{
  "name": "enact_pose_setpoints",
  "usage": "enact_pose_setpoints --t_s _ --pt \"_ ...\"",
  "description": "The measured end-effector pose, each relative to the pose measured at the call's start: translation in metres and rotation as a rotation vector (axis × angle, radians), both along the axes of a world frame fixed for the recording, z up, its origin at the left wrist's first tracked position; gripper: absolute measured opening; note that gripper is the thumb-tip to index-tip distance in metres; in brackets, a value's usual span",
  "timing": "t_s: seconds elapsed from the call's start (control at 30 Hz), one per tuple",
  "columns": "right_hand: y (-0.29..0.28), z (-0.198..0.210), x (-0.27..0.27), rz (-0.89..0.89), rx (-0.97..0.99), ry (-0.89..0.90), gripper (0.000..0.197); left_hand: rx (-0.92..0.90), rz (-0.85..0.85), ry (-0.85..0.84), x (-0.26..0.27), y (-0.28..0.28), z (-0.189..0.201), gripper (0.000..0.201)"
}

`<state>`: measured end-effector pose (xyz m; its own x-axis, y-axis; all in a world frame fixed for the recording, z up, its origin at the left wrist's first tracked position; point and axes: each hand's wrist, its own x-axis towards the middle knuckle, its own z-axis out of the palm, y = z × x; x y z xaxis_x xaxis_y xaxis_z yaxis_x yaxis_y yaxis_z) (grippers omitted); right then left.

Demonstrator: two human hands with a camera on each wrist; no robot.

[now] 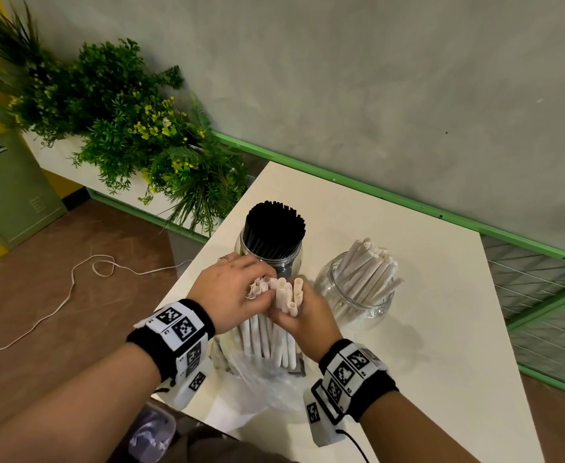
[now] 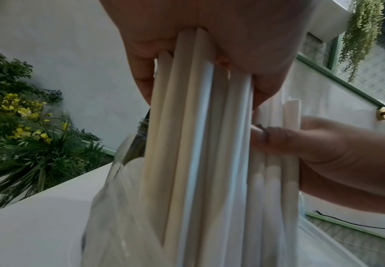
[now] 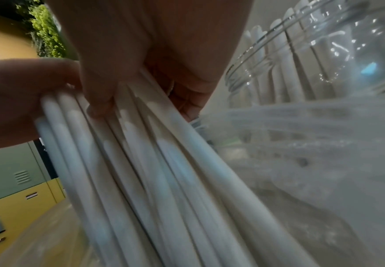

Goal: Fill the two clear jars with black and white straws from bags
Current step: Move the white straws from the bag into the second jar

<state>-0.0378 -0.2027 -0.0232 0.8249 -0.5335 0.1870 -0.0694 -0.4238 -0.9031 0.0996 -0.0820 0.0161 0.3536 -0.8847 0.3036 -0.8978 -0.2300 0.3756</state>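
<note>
Both hands are on the white straws, which stand upright with their lower ends down in the clear plastic bag at the near edge of the desk. The left hand curls round one part of the bunch near the tops; the right hand clamps a smaller cluster just beside it, thumb pressed across the shafts. Behind them, the jar of black straws looks packed full. To the right, the second jar holds white straws leaning loosely, with plenty of room left.

Risks from here, as I read it: the bunch is split between two grips, so lifting one cluster could drag loose neighbours out and spill them over the desk edge. The bag may cling and ride up with the straws. That right-hand jar sits close, and a swinging handful could knock it or catch on its rim.
</note>
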Motion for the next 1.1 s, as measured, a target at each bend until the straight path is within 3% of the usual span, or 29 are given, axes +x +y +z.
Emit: enact_pose_setpoints --t_s 0.23,0.5,0.6,0.7,1.1 --pt "0.005 0.005 -0.007 -0.069 -0.247 -0.091 0.062 0.002 0.031 -0.023 -0.007 -0.003 -0.001 0.036" --pt "0.001 0.02 -0.011 -0.161 -0.465 -0.203 0.051 0.009 0.022 -0.033 -0.004 -0.001 0.003 0.04" --pt "-0.002 0.019 -0.009 -0.142 -0.442 -0.142 0.059 0.028 0.021 -0.021 -0.005 -0.004 0.003 0.041" --pt "-0.002 0.021 -0.011 -0.147 -0.368 -0.122 0.054 0.043 0.017 -0.019 -0.006 -0.006 0.002 0.041" --pt "-0.027 0.1 -0.03 -0.308 -0.092 -0.405 0.043 0.059 0.032 -0.035 -0.003 -0.008 0.0 0.036"
